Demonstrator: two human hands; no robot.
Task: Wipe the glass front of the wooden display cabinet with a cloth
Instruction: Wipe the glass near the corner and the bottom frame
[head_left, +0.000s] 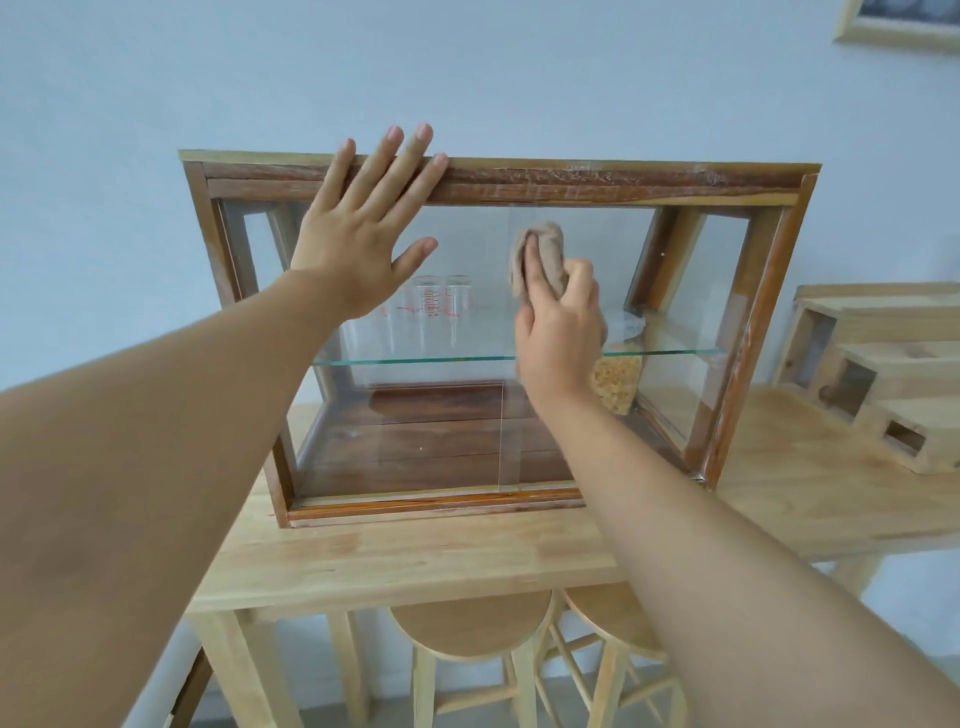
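The wooden display cabinet (613, 182) stands on a light wooden table, its glass front (441, 431) facing me. My left hand (358, 228) lies flat with straight, spread fingers against the upper left of the front, fingertips reaching over the top rail. My right hand (558, 332) grips a bunched beige cloth (543, 254) and presses it on the glass near the upper middle. Inside, a glass shelf (415, 359) carries two clear glasses (441, 306) with red print and a jar of tan flakes (618, 382), partly hidden by my right hand.
The wooden table (415, 561) runs on to the right, where a stepped light-wood box organiser (883, 374) sits. Two round wooden stools (472, 629) are tucked under the table. A framed picture (904, 21) hangs on the pale wall at the top right.
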